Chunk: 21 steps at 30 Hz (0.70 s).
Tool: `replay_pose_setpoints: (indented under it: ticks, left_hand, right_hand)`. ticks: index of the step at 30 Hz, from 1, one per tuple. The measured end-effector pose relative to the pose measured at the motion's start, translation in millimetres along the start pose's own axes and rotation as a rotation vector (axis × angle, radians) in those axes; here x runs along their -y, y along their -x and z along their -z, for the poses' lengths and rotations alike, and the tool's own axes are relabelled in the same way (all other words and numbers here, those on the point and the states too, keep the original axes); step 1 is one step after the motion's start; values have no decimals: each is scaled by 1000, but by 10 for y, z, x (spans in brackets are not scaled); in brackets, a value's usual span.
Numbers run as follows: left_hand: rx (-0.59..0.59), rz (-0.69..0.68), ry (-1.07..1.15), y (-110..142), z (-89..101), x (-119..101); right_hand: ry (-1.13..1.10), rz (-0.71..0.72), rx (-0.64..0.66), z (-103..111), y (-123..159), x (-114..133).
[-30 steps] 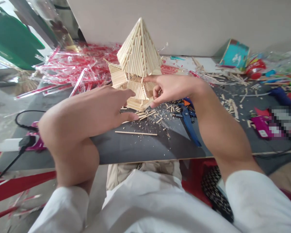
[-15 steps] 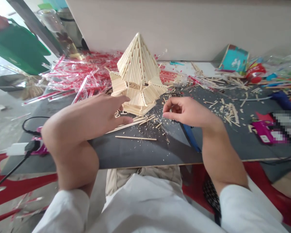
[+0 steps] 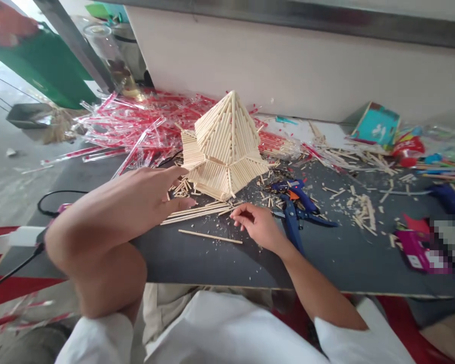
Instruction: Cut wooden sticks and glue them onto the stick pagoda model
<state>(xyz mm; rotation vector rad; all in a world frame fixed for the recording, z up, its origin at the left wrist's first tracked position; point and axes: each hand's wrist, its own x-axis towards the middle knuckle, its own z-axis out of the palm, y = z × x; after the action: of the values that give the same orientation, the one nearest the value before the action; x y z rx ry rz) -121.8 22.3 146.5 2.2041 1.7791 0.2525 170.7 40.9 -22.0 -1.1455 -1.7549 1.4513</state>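
A model of thin wooden sticks (image 3: 227, 136), with a pointed roof above flaring lower eaves, stands on the dark table. My left hand (image 3: 155, 194) hovers at its left front, thumb and fingers apart, with nothing visible between them. Several long sticks (image 3: 197, 214) lie in a bundle before the model. At the bundle's right end is my right hand (image 3: 256, 222), fingertips pinched together; whether they grip a stick end is hard to make out. One loose stick (image 3: 210, 236) lies nearer the front edge. Beside my right hand are blue-handled cutters (image 3: 292, 225) and a blue glue gun (image 3: 301, 194).
Red-and-clear plastic wrappers (image 3: 136, 126) heap up at the back left. Short stick offcuts (image 3: 364, 212) are scattered on the right, near a purple box (image 3: 420, 250). A teal box (image 3: 377, 124) leans at the back right. A power cord (image 3: 41, 202) curves at the left edge.
My right hand has moved left and toward me, from over the tools to the bundle's end, uncovering the glue gun and cutters. My left hand stays by the model. The view has tilted.
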Motion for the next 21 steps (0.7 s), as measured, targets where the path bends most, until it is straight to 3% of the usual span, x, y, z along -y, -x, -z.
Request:
replay_pose_setpoints:
  ticks: [3,11,21]
  left_hand:
    - [100,67,-102,19,46,2]
    - [133,71,-65,13,130,46]
    - [76,64,-42,37,271,416]
  right_hand:
    - [18,42,-23,-13,-53,-64]
    - [125,281,78,11,-97,-102]
    - [184,223,-1,149,-211,-61]
